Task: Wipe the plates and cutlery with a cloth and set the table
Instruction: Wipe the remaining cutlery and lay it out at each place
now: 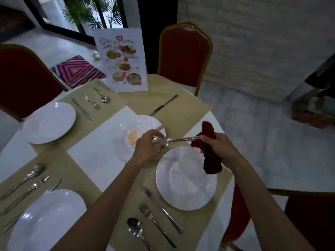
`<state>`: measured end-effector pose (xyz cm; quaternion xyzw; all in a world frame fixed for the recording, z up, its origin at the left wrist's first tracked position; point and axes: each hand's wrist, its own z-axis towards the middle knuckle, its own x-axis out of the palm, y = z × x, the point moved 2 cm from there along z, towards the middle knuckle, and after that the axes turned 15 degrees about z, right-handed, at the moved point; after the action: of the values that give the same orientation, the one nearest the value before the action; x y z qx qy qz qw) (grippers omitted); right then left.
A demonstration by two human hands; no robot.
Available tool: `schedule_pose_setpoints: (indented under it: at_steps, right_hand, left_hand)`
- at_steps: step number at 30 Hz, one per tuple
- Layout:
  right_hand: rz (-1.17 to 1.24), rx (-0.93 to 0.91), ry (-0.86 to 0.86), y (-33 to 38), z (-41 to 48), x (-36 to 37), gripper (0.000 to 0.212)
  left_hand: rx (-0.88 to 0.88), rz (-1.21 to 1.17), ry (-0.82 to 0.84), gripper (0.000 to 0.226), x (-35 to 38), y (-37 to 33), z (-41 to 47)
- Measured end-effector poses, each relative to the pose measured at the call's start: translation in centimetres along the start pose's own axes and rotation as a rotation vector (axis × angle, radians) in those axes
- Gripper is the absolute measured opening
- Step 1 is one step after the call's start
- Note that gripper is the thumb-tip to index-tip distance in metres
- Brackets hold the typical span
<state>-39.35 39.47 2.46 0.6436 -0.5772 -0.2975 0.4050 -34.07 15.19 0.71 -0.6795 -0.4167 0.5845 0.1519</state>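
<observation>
Left hand [147, 144] pinches the spoon [169, 140] by its bowl, steadying it so the right hand [215, 144], closed around the red cloth [208, 153], can rub its handle.

A: The spoon [164, 140] held between both hands, is that metal?

B: Polished metal, mirror-bright. The cloth [208, 151] in the right hand [220, 148] is dark red, nubby, matt terry.

A: And the plate [186, 180] just below the hands?

B: Glossy white, glazed smooth, catching reflections. The placemat [126, 192] under it looks matt beige, paper-like. The chair back [183, 53] beyond the hands is red fabric.
</observation>
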Motion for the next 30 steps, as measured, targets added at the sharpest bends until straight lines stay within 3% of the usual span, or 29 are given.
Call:
schedule_pose_setpoints:
  at_steps: [3, 9, 17, 23, 30]
  right_hand:
    - [0.081, 0.015, -0.104, 0.6, 4.6, -1.2, 0.013]
    - [0.135, 0.031, -0.143, 2.2, 12.7, -2.4, 0.015]
    - [0.110, 0.031, -0.346, 1.8, 21.6, -3.1, 0.024]
    - [0.090, 0.068, -0.237, 0.0, 22.2, -2.0, 0.012]
    - [0.099, 0.120, -0.215, -1.1, 22.7, -1.9, 0.021]
  left_hand:
    - [0.184, 0.352, -0.033, 0.018, 2.4, -1.5, 2.4]
    - [0.404, 0.556, -0.043, 0.020, 7.4, -4.5, 9.1]
    - [0.201, 0.613, -0.233, 0.017, 10.3, -3.8, 16.5]
    - [0.120, 0.724, -0.174, 0.023, 11.8, -2.3, 19.5]
    - [0.082, 0.675, -0.219, 0.026, 12.7, -2.1, 19.6]
